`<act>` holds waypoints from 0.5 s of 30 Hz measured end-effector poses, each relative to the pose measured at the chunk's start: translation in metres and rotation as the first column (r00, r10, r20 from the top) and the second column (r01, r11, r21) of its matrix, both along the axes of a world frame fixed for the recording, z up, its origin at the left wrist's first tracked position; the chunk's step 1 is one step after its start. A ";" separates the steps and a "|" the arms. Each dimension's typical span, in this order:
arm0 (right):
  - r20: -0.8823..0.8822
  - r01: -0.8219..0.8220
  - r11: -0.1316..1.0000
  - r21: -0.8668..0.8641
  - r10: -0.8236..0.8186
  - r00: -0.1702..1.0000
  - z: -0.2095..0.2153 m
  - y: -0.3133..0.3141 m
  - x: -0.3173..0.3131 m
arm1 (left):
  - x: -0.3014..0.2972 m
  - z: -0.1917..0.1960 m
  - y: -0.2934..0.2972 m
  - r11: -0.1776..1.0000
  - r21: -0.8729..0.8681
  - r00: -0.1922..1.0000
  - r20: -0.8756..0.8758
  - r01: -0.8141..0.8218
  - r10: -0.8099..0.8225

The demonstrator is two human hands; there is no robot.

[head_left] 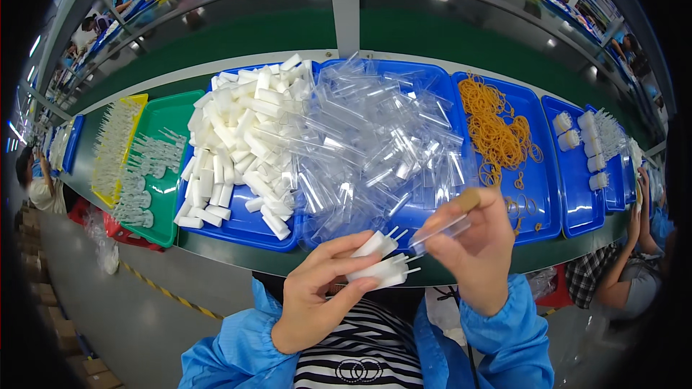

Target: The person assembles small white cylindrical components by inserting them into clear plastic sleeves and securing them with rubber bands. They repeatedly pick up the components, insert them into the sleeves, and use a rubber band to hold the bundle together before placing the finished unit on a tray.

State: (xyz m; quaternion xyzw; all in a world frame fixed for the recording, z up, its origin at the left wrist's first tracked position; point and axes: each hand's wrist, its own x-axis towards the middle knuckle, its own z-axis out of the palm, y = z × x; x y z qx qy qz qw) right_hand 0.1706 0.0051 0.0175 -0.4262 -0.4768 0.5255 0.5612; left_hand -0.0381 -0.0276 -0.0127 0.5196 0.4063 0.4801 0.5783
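Observation:
My left hand [317, 295] grips a small bunch of white foam blocks [382, 263] with thin white sticks poking out to the right. My right hand [483, 248] pinches a clear plastic sleeve [441, 231] just right of the stick tips, its open end facing them. Both hands hover at the near edge of the bench, in front of a blue tray [245, 227] heaped with white foam blocks [241, 140] and a pile of clear plastic sleeves [375, 148].
A blue tray [549, 205] of orange rubber bands [497, 130] sits to the right, then blue trays [584, 212] with banded white bundles. A green tray [164, 230] and a yellow tray [101, 194] of white stick parts lie left. Other people work on both sides.

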 end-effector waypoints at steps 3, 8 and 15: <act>0.056 -0.013 0.999 0.034 0.011 0.998 0.000 -0.002 -0.008 | 0.000 0.002 0.001 0.999 0.001 0.999 -0.002 -0.032 0.032; 0.080 -0.040 0.999 0.006 0.039 0.996 -0.006 -0.001 -0.012 | -0.005 0.001 0.000 0.995 0.006 0.994 -0.048 -0.095 0.095; 0.094 -0.082 0.997 0.006 0.081 0.992 -0.013 -0.006 -0.020 | -0.007 0.004 -0.001 0.993 -0.009 0.993 -0.033 -0.115 0.115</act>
